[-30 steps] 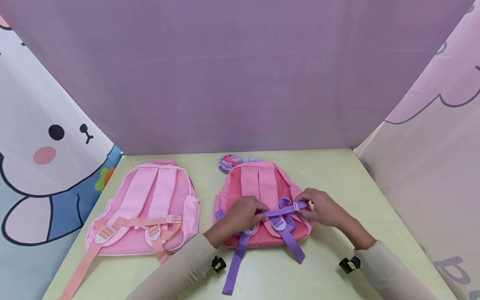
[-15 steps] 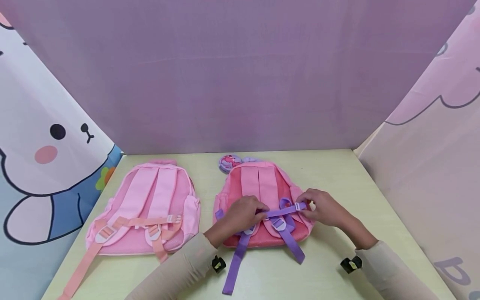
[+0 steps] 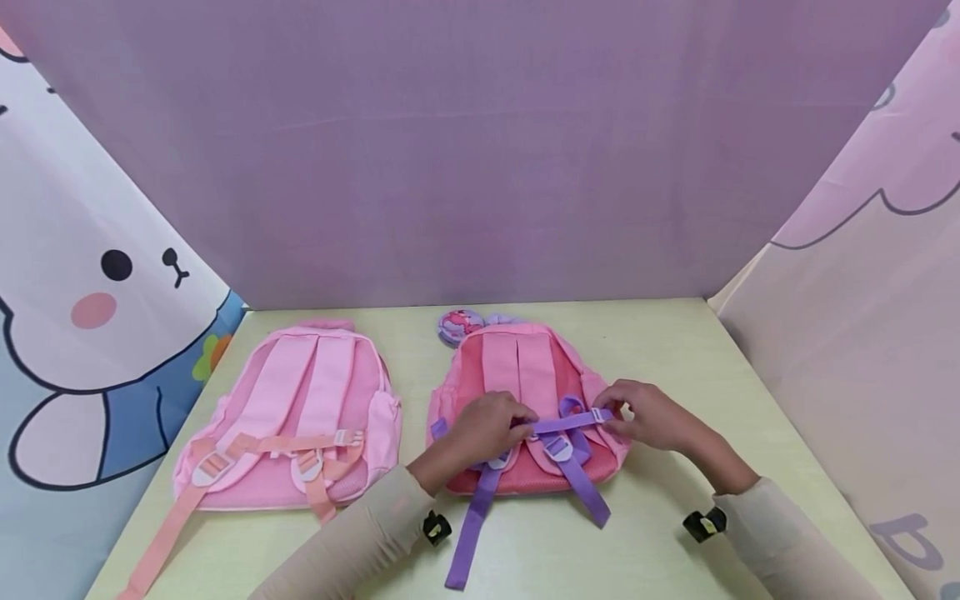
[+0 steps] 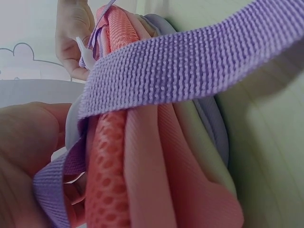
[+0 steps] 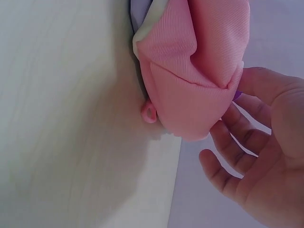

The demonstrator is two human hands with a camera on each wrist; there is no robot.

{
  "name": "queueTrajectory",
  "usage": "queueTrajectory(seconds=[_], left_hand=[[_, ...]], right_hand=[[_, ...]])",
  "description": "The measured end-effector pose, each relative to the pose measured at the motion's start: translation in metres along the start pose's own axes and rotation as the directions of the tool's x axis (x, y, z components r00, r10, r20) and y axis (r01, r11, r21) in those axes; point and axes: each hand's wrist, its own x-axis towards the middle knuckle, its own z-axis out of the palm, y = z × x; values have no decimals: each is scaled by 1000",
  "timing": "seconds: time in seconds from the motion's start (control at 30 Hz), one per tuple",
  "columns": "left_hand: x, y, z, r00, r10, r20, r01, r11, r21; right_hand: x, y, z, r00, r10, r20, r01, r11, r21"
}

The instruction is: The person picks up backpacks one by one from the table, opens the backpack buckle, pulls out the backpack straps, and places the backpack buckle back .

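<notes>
A pink backpack (image 3: 517,358) lies back-up on the table, its purple webbing strap (image 3: 570,422) stretched across the lower part. My left hand (image 3: 487,423) pinches this strap at its left end. At the other end, beside a small white slider (image 3: 598,415), the fingers of my right hand (image 3: 651,414) pinch the strap. Two loose purple strap tails (image 3: 472,533) hang toward the front from white buckles (image 3: 558,448). In the right wrist view, the bag's side pocket (image 5: 185,99) hides the strap from sight, apart from a purple sliver at the fingertips.
A second, lighter pink backpack (image 3: 288,417) with peach straps (image 3: 161,542) lies to the left, close to my left sleeve (image 3: 360,533). A round purple pouch (image 3: 459,327) sits behind the nearer bag. A purple panel (image 3: 480,158) closes off the table's back edge (image 3: 645,300).
My right hand has shifted slightly right and toward me, and the white slider has moved the same way with it. The left hand stays in place on the strap.
</notes>
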Motion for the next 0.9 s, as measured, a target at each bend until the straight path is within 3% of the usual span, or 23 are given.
queueTrajectory(seconds=[0.2,0.53,0.67,0.9], left_hand=[[0,-1,0,1000,-9,-1,9,1000,4],[-4,-2,-6,999,-41,-14,40,997,-60],[-9,-7,-17,999,-52,-14,50,995,-86],[-20,-19,-48,998,-62,-18,62,998,9]], right_hand=[[0,1,0,1000,11,22,-12,1000,8],[-2,2,-4,1000,-17,10,17,1000,-4],[-5,0,-10,999,-33,-14,33,999,-10],[-2,-10,-20,990,-78,-116,70,995,-66]])
